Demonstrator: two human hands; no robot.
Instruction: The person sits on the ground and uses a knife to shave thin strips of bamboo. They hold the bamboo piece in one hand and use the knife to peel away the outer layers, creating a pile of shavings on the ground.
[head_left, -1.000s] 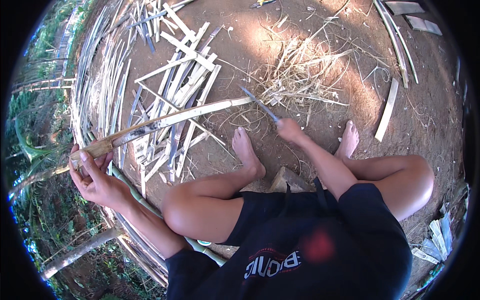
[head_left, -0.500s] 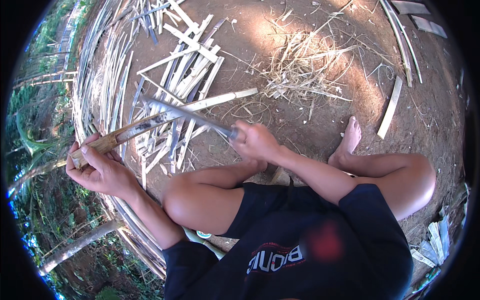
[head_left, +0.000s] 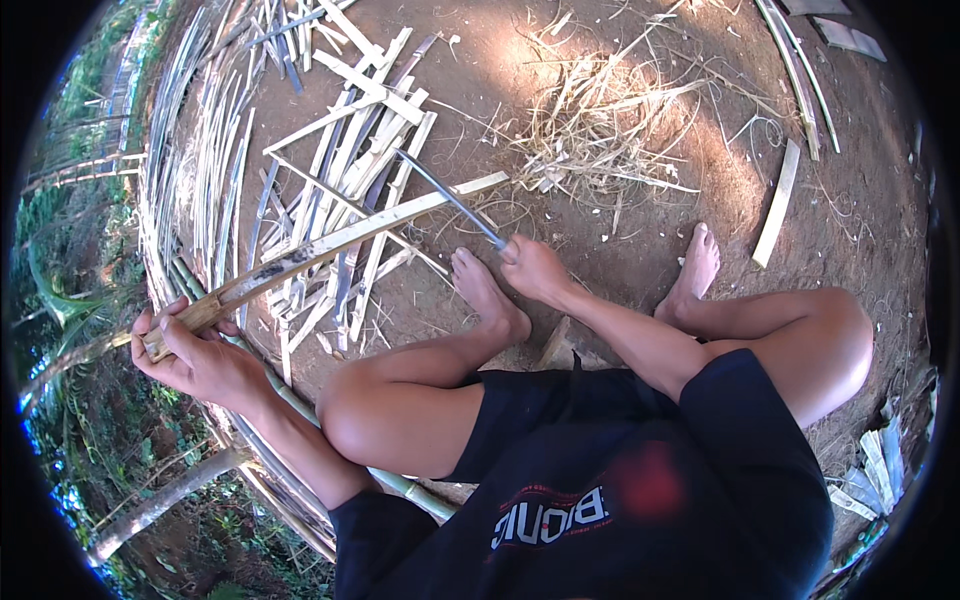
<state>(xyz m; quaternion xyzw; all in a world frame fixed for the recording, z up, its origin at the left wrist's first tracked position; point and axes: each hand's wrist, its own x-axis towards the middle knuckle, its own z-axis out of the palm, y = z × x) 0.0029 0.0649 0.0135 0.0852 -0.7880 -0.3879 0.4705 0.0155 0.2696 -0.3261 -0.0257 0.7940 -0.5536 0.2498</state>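
Note:
My left hand (head_left: 195, 355) is closed around the near end of a long split bamboo strip (head_left: 330, 240), which slants up and to the right over a heap of strips. Dark stains mark the middle of the strip, and its far end is pale. In my right hand (head_left: 535, 268) is the handle of a long, narrow knife (head_left: 450, 195). The blade points up and to the left and crosses the strip near its far end; whether it touches the strip I cannot tell.
Split bamboo strips (head_left: 350, 150) lie heaped beyond my left knee, with more long strips (head_left: 215, 150) further left. A tangle of thin shavings (head_left: 610, 130) covers the dirt ahead. One flat bamboo piece (head_left: 777, 205) lies at the right. My bare feet (head_left: 490, 295) rest on the ground.
The knife has moved right along the strip toward its far end, and its blade has swung steeper. My left hand still holds the strip, almost in the same place.

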